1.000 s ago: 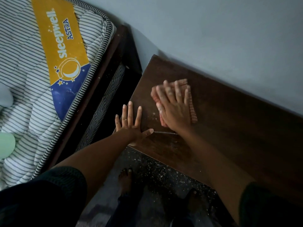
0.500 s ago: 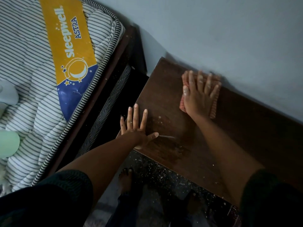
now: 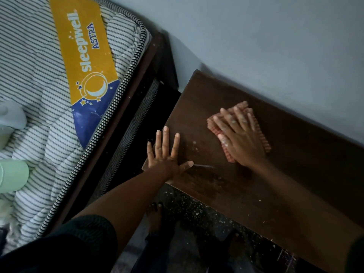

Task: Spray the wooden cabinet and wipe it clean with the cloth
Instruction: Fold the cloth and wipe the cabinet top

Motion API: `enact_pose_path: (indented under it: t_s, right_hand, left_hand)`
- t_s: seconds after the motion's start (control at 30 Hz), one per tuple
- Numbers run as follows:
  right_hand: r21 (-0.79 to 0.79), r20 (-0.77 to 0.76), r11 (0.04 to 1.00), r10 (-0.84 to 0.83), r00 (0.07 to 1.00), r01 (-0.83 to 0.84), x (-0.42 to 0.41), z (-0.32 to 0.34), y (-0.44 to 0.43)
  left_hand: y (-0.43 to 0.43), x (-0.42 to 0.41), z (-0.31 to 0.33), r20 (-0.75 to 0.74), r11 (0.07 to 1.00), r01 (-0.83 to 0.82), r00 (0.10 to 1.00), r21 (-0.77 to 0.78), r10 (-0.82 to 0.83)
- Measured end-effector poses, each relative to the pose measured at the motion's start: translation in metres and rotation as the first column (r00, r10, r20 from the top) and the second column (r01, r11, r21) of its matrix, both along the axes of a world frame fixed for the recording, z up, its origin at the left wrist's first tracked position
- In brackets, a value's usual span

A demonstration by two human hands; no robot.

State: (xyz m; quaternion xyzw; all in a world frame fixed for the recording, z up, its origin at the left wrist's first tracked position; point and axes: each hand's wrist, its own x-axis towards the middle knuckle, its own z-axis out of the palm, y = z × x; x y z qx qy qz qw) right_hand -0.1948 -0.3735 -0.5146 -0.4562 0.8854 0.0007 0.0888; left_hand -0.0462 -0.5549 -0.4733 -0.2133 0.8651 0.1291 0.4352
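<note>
Right hand (image 3: pixel 241 142), fingers straight, presses my soft cloth (image 3: pixel 262 137) onto the wooden cabinet (image 3: pixel 295 184); load its centre to avoid bunching.

Wooden cabinet (image 3: pixel 295 174) top: dark brown, back edge against the wall. Cloth (image 3: pixel 263 138), red-checked, lies flat toward the left end, nearer the back edge than the front. Right grip (image 3: pixel 242 140) is flat on it, fingers straight. Left grip (image 3: pixel 165 154) is flat on the front-left corner, fingers spread, partly past the left edge. White specks (image 3: pixel 194 143) lie between the two. Floor (image 3: pixel 197 211) below the front edge: dark, speckled white, bare foot (image 3: pixel 154 217) on it.
</note>
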Motion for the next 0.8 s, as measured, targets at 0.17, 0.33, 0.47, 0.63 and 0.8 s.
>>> enact_pose_path:
  t_s: [0.17, 0.33, 0.47, 0.63, 0.8]
  right_hand:
    - [-0.042, 0.041, 0.968, -0.246, 0.968, 0.248, -0.031, 0.004, -0.059]
    - [-0.049, 0.039, 0.971, -0.232, 0.972, 0.234, -0.038, 0.007, -0.136]
    - [-0.032, 0.012, 0.996, 0.087, 0.996, -0.086, -0.020, 0.003, -0.119]
    - [-0.014, -0.041, 0.958, 0.286, 0.957, -0.287, -0.015, -0.001, -0.049]
    - [-0.028, -0.007, 1.000, 0.003, 1.000, -0.003, -0.044, 0.000, -0.083]
  left_hand:
    - [-0.001, 0.002, -0.003, -0.014, 1.000, -0.004, 1.000, 0.010, 0.004]
    - [0.000, 0.000, -0.003, 0.005, 0.999, -0.016, 1.000, 0.032, 0.016]
    - [0.001, -0.001, -0.002, 0.016, 0.999, -0.027, 1.000, 0.037, 0.027]
    - [0.000, 0.000, -0.002, -0.006, 0.999, -0.030, 1.000, 0.037, 0.030]
    - [0.000, 0.001, -0.002, -0.002, 0.999, -0.033, 0.999, 0.037, 0.033]
